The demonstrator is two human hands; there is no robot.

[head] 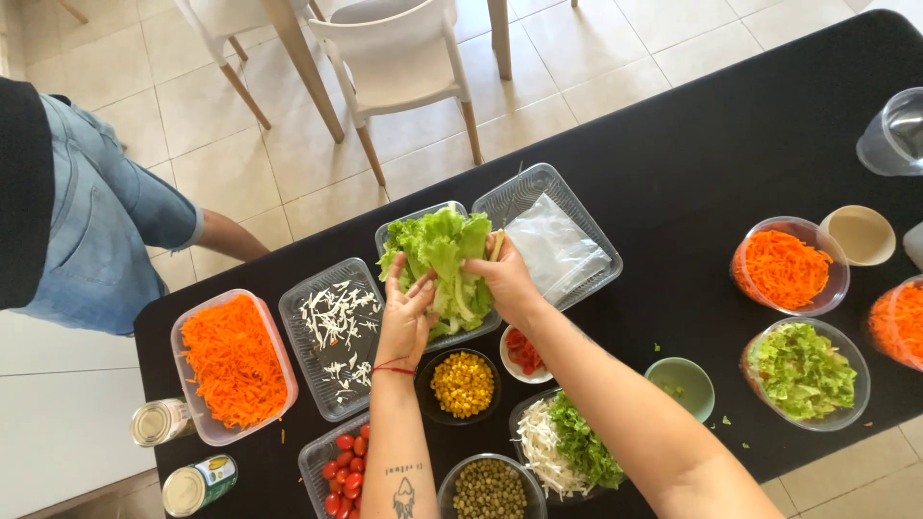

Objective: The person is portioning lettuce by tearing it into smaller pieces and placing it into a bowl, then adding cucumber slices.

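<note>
Both my hands are on a bunch of green lettuce leaves (pixel 444 252) lying in a clear plastic tray (pixel 392 233) at the middle of the black table (pixel 692 163). My left hand (pixel 408 315) grips the lettuce from the left side, fingers curled on the leaves. My right hand (pixel 504 279) holds the right side of the bunch. Just below my hands sits a dark bowl of corn kernels (pixel 463 384) and a small white bowl of chopped red pieces (pixel 522 353).
A tray of grated carrot (pixel 234 361), a tray of shredded white strips (pixel 336 332), cherry tomatoes (pixel 344 471), peas (pixel 488 490), two cans (pixel 162 421), bowls of carrot (pixel 786 267) and chopped lettuce (pixel 804 373). A person in denim shorts (pixel 96 231) stands left. White chair (pixel 399 58) behind.
</note>
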